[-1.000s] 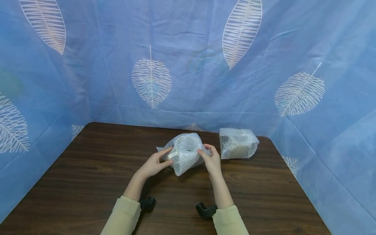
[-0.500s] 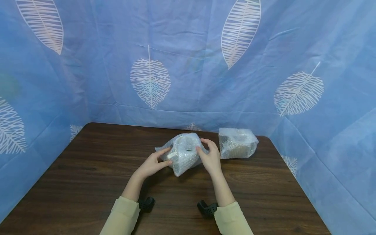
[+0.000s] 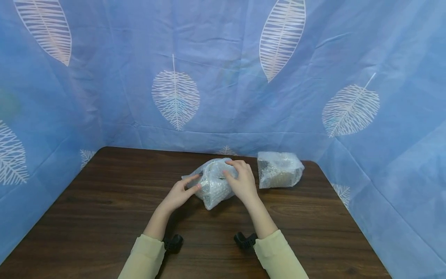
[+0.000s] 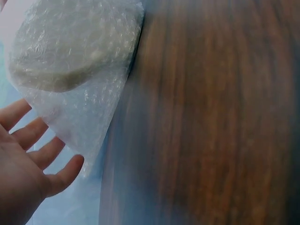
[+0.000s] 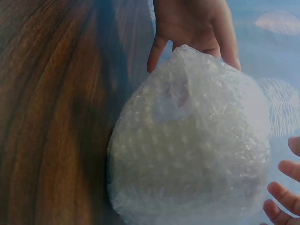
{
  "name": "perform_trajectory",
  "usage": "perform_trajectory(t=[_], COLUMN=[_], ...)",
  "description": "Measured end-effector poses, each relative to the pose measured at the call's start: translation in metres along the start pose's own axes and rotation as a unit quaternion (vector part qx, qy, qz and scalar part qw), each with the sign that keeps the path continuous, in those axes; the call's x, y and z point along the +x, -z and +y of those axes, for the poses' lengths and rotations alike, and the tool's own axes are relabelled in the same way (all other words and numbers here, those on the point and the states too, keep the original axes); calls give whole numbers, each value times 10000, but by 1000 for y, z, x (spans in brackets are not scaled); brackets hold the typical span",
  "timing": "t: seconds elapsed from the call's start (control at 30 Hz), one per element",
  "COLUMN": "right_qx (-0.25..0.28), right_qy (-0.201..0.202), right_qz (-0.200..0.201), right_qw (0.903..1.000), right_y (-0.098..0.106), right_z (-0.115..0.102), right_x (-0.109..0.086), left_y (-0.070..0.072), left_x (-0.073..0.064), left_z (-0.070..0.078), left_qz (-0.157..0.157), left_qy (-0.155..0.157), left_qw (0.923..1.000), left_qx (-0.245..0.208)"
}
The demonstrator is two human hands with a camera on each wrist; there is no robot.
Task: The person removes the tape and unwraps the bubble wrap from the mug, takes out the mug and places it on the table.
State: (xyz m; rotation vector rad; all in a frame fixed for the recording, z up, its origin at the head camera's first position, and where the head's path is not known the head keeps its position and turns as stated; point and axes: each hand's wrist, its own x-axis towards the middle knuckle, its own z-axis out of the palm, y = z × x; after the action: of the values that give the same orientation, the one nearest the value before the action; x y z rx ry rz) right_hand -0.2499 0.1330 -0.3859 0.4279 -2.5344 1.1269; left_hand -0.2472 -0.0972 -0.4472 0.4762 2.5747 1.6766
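A bundle in clear bubble wrap (image 3: 216, 190) stands on the table between both hands, a pointed flap of wrap toward the person. Through the plastic, the left wrist view shows something pale with a curved beige edge; its kind is hidden. My left hand (image 3: 178, 194) is at the bundle's left side, thumb and fingers spread; in the left wrist view its fingers (image 4: 49, 152) lie along the wrap's edge. Over the bundle's upper right, my right hand (image 3: 242, 181) reaches with fingers loosely extended. The right wrist view catches only that hand's fingertips (image 5: 277, 192), apart from the wrap.
Another bubble-wrapped bundle (image 3: 280, 169) sits at the back right of the dark wooden table (image 3: 115, 201). Blue cloth (image 3: 223, 97) with white leaf prints hangs behind and along both sides. Black wrist cameras (image 3: 173, 244) are worn under the sleeves' ends.
My right hand has moved from the bundle's right side leftward and over its top. The left hand stays beside the bundle, nearly still. The head view has shifted slightly.
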Motion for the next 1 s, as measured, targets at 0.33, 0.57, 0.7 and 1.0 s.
perform_trajectory(t=[0.33, 0.57, 0.7, 1.0], right_qx=[-817, -1662, -1961, -2334], right_qy=[554, 817, 769, 599], right_qz=[-557, -1027, -1230, -1540], right_qw=[9936, 9773, 9698, 9582], right_y=[-8, -14, -15, -19], right_z=[-12, -21, -28, -32], right_x=[9, 17, 22, 29], left_y=[-3, -5, -6, -6], left_x=[-1, -1, -2, -2], left_z=[1, -2, -1, -1], left_qz=[225, 241, 223, 132], left_qy=[80, -7, -96, -47], left_qw=[9997, 9997, 9997, 9999], left_qx=[-31, -16, -29, -87])
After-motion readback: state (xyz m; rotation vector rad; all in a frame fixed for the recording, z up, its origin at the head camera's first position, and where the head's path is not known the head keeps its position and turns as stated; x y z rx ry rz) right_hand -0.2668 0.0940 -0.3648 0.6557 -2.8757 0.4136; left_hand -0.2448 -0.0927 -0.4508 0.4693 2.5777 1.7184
